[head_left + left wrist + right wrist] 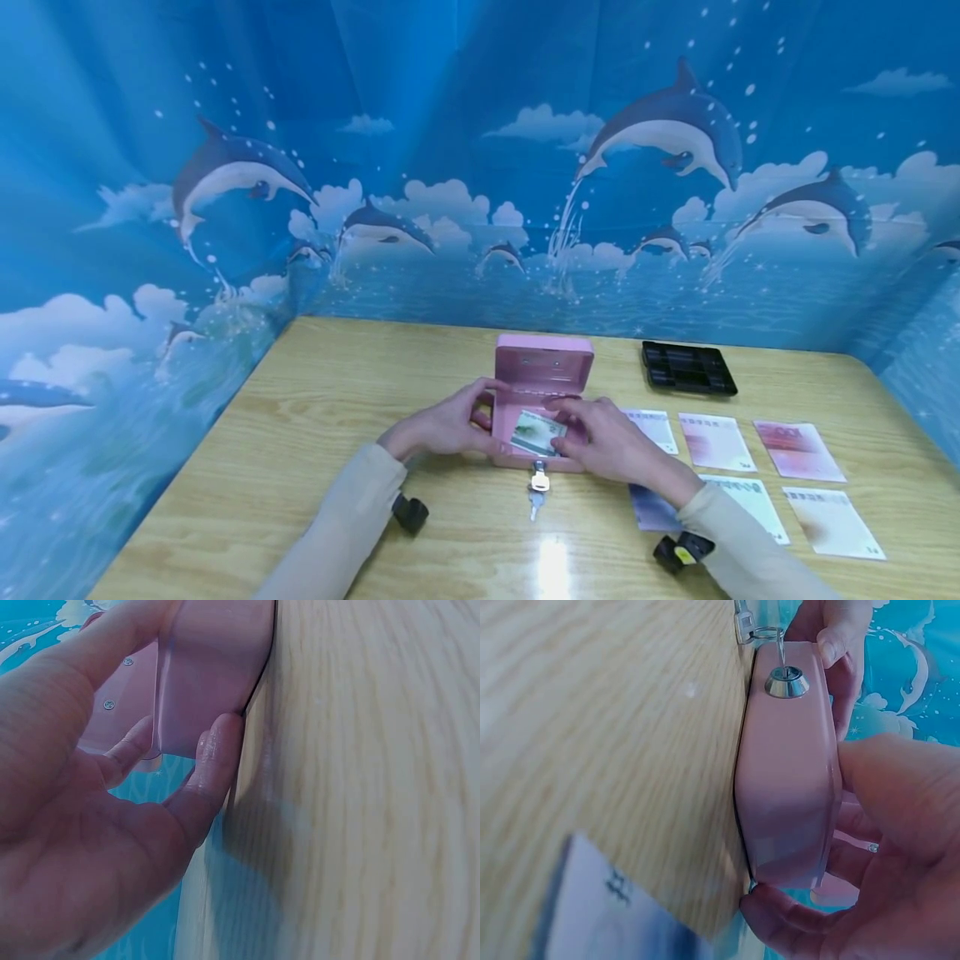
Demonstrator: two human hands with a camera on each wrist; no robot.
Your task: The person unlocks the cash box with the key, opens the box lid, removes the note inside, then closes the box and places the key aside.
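Note:
A pink cash box stands on the table with its lid raised. Inside lies a green-and-white banknote, at a slant. My left hand grips the box's left side, thumb near the front and fingers toward the back. My right hand has its fingers round the right side. Its thumb reaches over the front rim, close to the note's right corner; whether it presses the note is unclear. A key sits in the front lock, and another key hangs below from a ring.
Several banknotes lie in two rows on the right, among them a red one and a brownish one. A blue-purple note is partly under my right forearm. Behind them stands a black compartment tray. A dolphin-print curtain borders the table.

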